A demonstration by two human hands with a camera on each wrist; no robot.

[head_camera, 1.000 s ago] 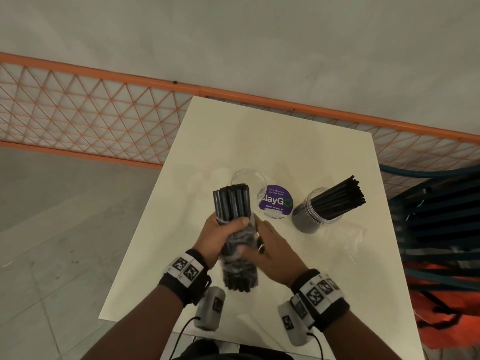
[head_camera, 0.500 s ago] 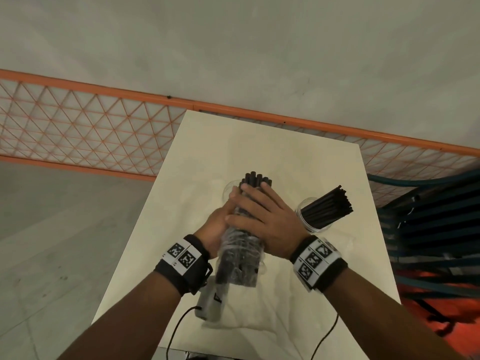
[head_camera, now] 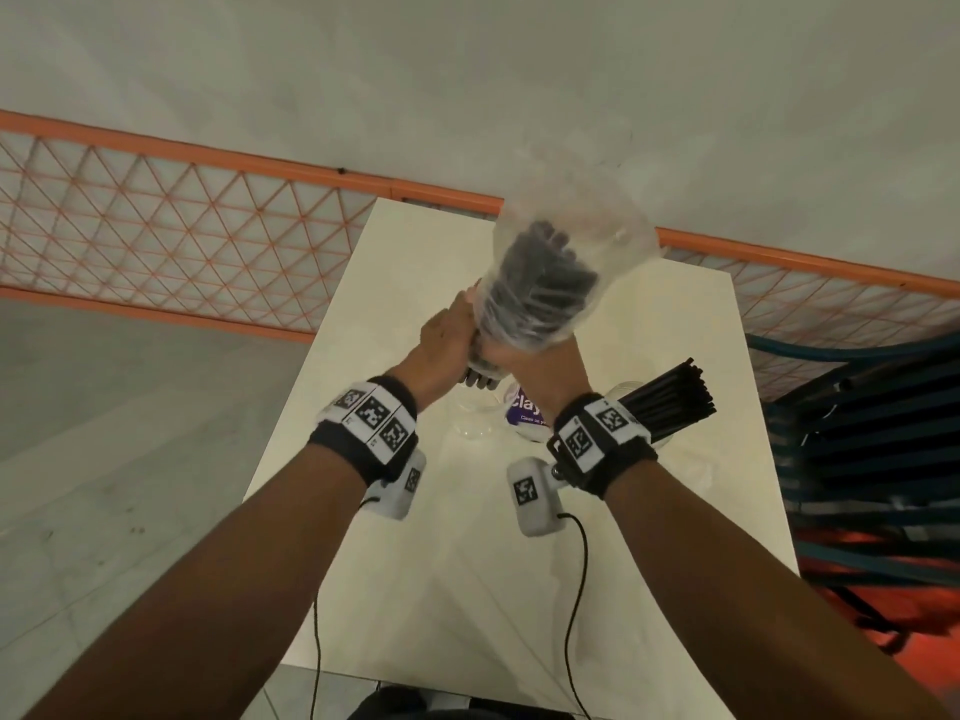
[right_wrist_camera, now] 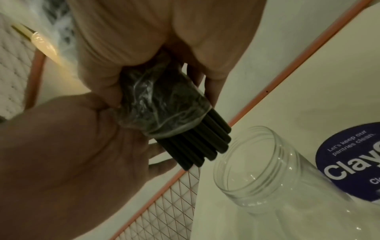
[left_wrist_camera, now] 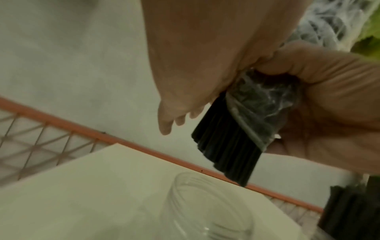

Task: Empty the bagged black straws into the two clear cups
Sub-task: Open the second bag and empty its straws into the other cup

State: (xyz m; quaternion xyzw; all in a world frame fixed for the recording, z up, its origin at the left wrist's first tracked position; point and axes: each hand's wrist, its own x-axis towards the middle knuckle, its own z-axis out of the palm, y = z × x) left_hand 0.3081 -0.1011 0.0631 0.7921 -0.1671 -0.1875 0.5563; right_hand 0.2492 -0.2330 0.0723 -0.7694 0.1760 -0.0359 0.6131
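I had both hands clamped on the bag neck, my left hand and right hand fingers wrapped round it. A second earlier it lay level; now I'd upended it, straws poking out above the empty cup on the worktop. The far cup was already filled.

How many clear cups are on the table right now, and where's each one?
2. An empty cup stands below the upturned bag of straws, near the purple sticker. A second cup, already full of black straws, sits beyond the right wrist, largely hidden.
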